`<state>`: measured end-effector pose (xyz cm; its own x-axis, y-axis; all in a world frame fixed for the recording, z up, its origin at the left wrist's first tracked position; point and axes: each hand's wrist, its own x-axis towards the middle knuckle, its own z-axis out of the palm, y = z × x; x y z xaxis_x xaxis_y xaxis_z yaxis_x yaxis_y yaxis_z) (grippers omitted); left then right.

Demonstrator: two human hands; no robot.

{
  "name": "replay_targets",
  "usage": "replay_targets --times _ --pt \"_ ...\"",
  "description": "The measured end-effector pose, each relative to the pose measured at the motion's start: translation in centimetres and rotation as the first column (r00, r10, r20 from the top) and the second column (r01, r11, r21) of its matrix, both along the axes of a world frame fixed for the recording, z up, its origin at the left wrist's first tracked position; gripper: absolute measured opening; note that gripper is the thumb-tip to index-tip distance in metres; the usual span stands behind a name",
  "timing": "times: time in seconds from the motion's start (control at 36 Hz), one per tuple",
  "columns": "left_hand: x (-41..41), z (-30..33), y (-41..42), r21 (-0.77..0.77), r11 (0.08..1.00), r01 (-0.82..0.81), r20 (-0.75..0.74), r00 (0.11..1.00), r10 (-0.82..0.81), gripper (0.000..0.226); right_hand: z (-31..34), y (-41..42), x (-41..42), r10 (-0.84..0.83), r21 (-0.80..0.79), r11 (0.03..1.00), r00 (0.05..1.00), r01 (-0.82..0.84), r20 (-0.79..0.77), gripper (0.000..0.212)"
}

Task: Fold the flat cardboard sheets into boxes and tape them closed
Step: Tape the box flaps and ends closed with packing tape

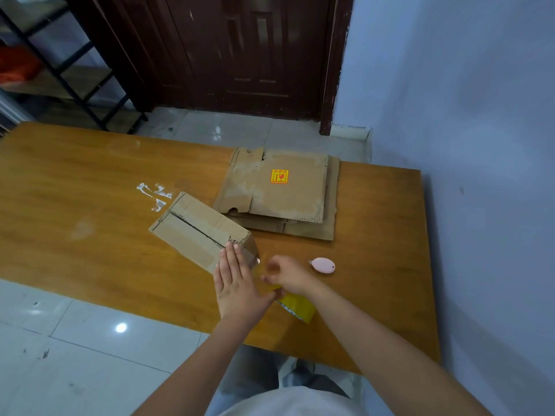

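Observation:
A folded cardboard box (195, 229) lies on the wooden table (75, 205), its flaps meeting in a seam on top. My left hand (235, 283) lies flat with straight fingers on the box's near end. A clear strip of tape runs from that end to the yellow tape roll (297, 307), which sits under my right hand (288, 276). My right hand's fingers are curled and pinch the tape just right of the box. A stack of flat cardboard sheets (279, 193) with a yellow sticker lies behind the box.
A small pink cutter (322, 265) lies on the table right of my right hand. Bits of old tape (153, 193) stick to the tabletop left of the box. A blue wall stands at the right, a dark door behind, a metal shelf at far left.

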<state>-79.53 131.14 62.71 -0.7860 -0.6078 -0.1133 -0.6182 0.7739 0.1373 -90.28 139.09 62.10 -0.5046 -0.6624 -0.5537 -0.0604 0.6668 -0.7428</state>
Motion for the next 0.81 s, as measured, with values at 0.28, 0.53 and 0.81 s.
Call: replay_targets --times 0.28,0.53,0.81 --pt "-0.1 1.4 -4.3 -0.195 0.974 0.115 -0.178 0.972 -0.151 0.063 -1.3 0.9 1.1 -0.109 -0.129 0.986 0.994 0.106 -0.013 0.015" --pt "-2.1 1.6 -6.5 -0.180 0.975 0.133 -0.082 0.985 -0.150 0.044 -1.4 1.7 1.8 -0.147 -0.152 0.978 0.989 0.141 -0.030 0.027" --pt "-1.8 0.9 -6.4 -0.219 0.965 0.142 -0.040 0.987 -0.154 0.068 -1.5 2.9 2.2 -0.190 -0.200 0.962 0.982 0.183 -0.016 0.014"
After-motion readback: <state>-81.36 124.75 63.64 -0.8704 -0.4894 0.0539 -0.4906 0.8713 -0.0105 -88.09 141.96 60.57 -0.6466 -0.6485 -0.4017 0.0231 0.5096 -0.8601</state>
